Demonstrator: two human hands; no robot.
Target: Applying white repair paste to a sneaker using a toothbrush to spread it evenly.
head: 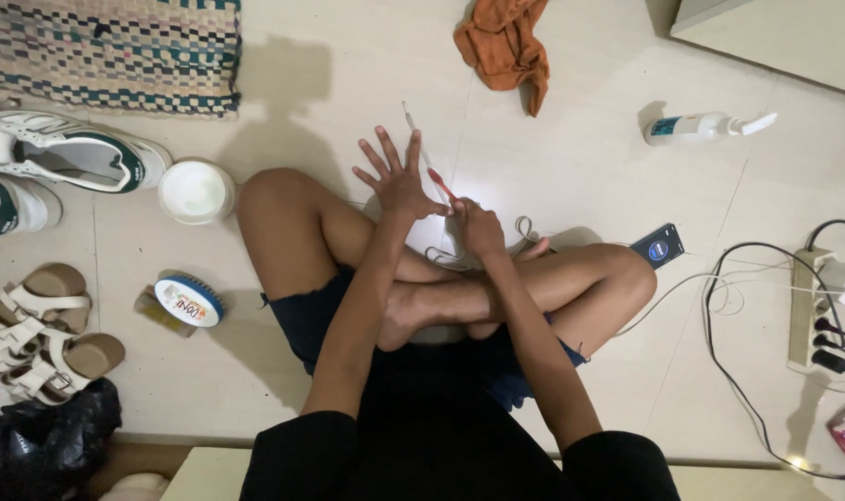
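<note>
Left hand (396, 176) fingers spread wide, thumb touching the toothbrush (429, 165). Right hand (478, 227) pinches its red handle end; the brush slants up-left between both hands, over crossed legs.

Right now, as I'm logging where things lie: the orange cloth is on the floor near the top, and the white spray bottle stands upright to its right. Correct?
Not quite. The head view shows the spray bottle lying on its side, not upright. The orange cloth does lie on the floor near the top, left of the bottle.
</note>
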